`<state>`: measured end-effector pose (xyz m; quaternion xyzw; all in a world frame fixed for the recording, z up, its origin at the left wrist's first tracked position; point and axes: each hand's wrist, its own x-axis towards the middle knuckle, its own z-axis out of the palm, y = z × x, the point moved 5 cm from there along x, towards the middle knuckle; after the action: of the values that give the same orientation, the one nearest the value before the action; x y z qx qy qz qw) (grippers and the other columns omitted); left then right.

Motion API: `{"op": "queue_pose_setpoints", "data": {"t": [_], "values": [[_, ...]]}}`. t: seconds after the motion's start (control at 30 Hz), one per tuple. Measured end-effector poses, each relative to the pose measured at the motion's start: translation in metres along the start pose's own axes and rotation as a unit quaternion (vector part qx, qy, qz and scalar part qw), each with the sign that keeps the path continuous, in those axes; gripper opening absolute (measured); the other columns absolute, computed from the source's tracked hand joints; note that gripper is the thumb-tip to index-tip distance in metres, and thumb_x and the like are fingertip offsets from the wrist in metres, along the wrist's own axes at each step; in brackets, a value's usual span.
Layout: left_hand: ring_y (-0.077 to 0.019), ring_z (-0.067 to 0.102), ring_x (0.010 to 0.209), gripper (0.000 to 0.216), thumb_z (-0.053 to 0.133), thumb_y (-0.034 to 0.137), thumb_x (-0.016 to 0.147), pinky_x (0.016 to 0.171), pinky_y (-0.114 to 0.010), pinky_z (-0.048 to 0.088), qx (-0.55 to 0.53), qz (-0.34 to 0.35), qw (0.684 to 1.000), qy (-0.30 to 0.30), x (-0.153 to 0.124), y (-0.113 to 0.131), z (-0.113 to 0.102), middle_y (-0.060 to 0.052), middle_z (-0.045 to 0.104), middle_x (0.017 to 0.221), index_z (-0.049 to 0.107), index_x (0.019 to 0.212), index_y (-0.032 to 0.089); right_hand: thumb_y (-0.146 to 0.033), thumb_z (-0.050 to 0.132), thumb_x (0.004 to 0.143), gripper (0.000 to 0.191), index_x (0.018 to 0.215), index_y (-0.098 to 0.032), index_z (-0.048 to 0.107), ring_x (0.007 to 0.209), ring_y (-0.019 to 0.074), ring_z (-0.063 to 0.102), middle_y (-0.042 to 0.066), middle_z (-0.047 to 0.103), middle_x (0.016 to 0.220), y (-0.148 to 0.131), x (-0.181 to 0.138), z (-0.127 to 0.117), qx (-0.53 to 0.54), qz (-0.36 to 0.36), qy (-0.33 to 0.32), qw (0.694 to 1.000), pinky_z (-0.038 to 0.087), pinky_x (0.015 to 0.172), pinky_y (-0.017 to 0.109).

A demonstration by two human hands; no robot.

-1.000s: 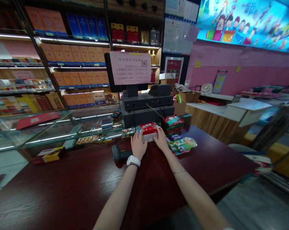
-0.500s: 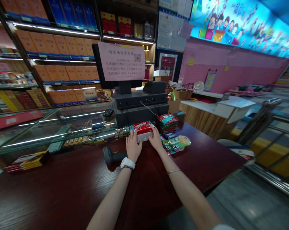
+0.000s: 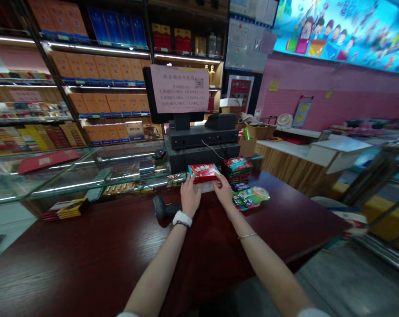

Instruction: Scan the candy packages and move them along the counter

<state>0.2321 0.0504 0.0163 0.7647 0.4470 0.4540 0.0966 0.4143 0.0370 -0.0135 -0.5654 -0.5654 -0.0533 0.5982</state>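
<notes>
Dark red shop counter [image 3: 87, 264], seen from the head camera, runs in front of a glass display case [image 3: 70, 176] and shelves [image 3: 97, 75] of orange boxes. Both hands grip a red-topped pack [image 3: 203, 172] at the counter's far edge, just in front of the cash register [image 3: 202, 141]. The left hand [image 3: 190, 198], with a white watch [image 3: 182, 218] on its wrist, clasps the pack's left side, and the right hand [image 3: 224, 193] clasps its right. A barcode scanner [image 3: 163, 209] lies just left of the left wrist. A stack of packs [image 3: 238, 169] and some loose snack packets [image 3: 252, 196] sit just right of the right hand.
</notes>
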Motion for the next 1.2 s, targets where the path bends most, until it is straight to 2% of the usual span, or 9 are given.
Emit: {"op": "queue_pose_setpoints", "data": {"t": [0.17, 0.3, 0.5, 0.73, 0.83, 0.97, 1.07, 1.2], "values": [[-0.0226, 0.057, 0.129, 0.036, 0.048, 0.024, 0.097, 0.111, -0.045, 0.043, -0.011, 0.018, 0.998, 0.060, -0.008, 0.002, -0.039, -0.008, 0.065, 0.135, 0.059, 0.132, 0.023, -0.040, 0.055, 0.091, 0.035, 0.113, -0.019, 0.072, 0.116, 0.0265, 0.063, 0.013, 0.070, 0.121, -0.031, -0.004, -0.005, 0.056, 0.025, 0.053, 0.997, 0.049, 0.101, 0.045], [-0.0222, 0.064, 0.116, 0.024, 0.052, 0.026, 0.097, 0.104, -0.043, 0.048, 0.000, 0.019, 0.994, 0.106, -0.017, -0.011, -0.071, -0.007, 0.072, 0.122, 0.069, 0.114, 0.023, -0.044, 0.058, 0.091, 0.030, 0.098, -0.020, 0.074, 0.106, 0.0261, 0.065, 0.012, 0.073, 0.106, -0.056, -0.012, 0.003, 0.063, 0.009, 0.082, 0.995, 0.050, 0.099, 0.045], [-0.0223, 0.067, 0.113, 0.014, 0.062, 0.028, 0.093, 0.110, -0.047, 0.040, 0.043, -0.022, 0.987, 0.156, -0.031, -0.039, -0.114, -0.004, 0.075, 0.116, 0.072, 0.103, 0.025, -0.042, 0.060, 0.091, 0.027, 0.097, -0.018, 0.073, 0.104, 0.0253, 0.064, 0.012, 0.070, 0.104, -0.088, -0.024, 0.031, 0.066, -0.013, 0.061, 0.996, 0.050, 0.097, 0.044], [-0.0229, 0.067, 0.107, 0.009, 0.069, 0.032, 0.088, 0.106, -0.044, 0.043, 0.072, -0.027, 0.979, 0.189, -0.039, -0.067, -0.164, -0.003, 0.076, 0.109, 0.070, 0.093, 0.025, -0.040, 0.061, 0.091, 0.021, 0.091, -0.020, 0.069, 0.105, 0.0253, 0.062, 0.009, 0.066, 0.101, -0.130, -0.036, 0.066, 0.065, -0.046, 0.040, 0.996, 0.049, 0.098, 0.043], [-0.0230, 0.067, 0.105, 0.010, 0.068, 0.031, 0.088, 0.106, -0.043, 0.043, 0.076, -0.026, 0.977, 0.199, -0.046, -0.085, -0.174, -0.005, 0.076, 0.108, 0.069, 0.094, 0.023, -0.038, 0.061, 0.091, 0.020, 0.097, -0.021, 0.068, 0.103, 0.0251, 0.062, 0.009, 0.064, 0.101, -0.141, -0.045, 0.081, 0.064, -0.055, 0.030, 0.996, 0.050, 0.097, 0.043], [-0.0236, 0.068, 0.101, 0.013, 0.067, 0.027, 0.088, 0.107, -0.046, 0.041, 0.069, -0.019, 0.975, 0.210, -0.058, -0.109, -0.179, -0.005, 0.076, 0.102, 0.068, 0.100, 0.022, -0.035, 0.061, 0.091, 0.025, 0.111, -0.021, 0.068, 0.102, 0.0253, 0.062, 0.009, 0.065, 0.104, -0.142, -0.060, 0.096, 0.075, -0.065, -0.001, 0.995, 0.050, 0.095, 0.043], [-0.0237, 0.068, 0.099, 0.009, 0.066, 0.021, 0.087, 0.108, -0.047, 0.040, 0.069, 0.001, 0.974, 0.216, -0.063, -0.118, -0.183, -0.004, 0.076, 0.097, 0.069, 0.095, 0.022, -0.031, 0.060, 0.091, 0.019, 0.103, -0.022, 0.072, 0.103, 0.0258, 0.065, 0.008, 0.067, 0.099, -0.138, -0.069, 0.102, 0.085, -0.078, -0.028, 0.993, 0.051, 0.094, 0.043], [-0.0228, 0.069, 0.098, 0.011, 0.068, 0.019, 0.085, 0.109, -0.046, 0.040, 0.040, 0.002, 0.978, 0.205, -0.064, -0.120, -0.183, -0.004, 0.076, 0.099, 0.070, 0.095, 0.022, -0.029, 0.058, 0.092, 0.019, 0.096, -0.022, 0.075, 0.097, 0.0246, 0.067, 0.007, 0.068, 0.093, -0.133, -0.072, 0.098, 0.083, -0.078, -0.012, 0.993, 0.053, 0.090, 0.041]]}}
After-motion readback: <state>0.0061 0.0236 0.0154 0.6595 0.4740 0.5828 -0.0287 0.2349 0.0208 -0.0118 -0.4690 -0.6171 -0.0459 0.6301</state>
